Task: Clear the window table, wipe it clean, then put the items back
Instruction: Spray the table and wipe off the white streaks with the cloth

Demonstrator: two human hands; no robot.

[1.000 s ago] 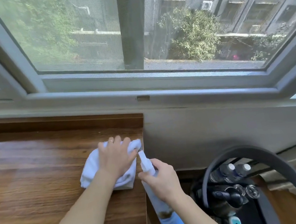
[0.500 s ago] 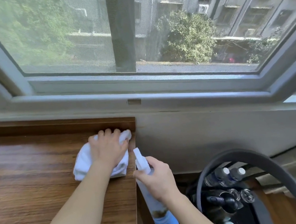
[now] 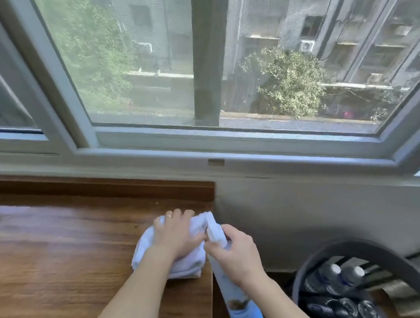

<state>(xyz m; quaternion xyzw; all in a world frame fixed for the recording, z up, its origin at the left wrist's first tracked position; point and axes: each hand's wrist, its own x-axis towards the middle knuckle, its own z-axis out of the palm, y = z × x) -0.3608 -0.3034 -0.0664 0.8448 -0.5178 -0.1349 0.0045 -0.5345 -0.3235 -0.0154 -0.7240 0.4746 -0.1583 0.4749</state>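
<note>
The wooden window table (image 3: pixel 55 265) fills the left of the view, its right edge near the middle. My left hand (image 3: pixel 177 235) presses a crumpled white cloth (image 3: pixel 146 248) onto the table's far right corner, palm down, a ring on one finger. Just off that edge, my right hand (image 3: pixel 235 256) grips a spray bottle (image 3: pixel 246 315) by its neck. The bottle has a white nozzle and a blue label, and its nozzle points toward the cloth.
A dark round basket (image 3: pixel 361 288) with a curved handle stands at the lower right, holding several bottles. A grey wall (image 3: pixel 321 210) and the window frame (image 3: pixel 227 139) run behind the table. A raised wooden lip (image 3: pixel 98 187) borders the table's back edge.
My left hand slid the cloth back and forth at the table's right corner. My right hand and the spray bottle came closer to the cloth. The view shifted a little.
</note>
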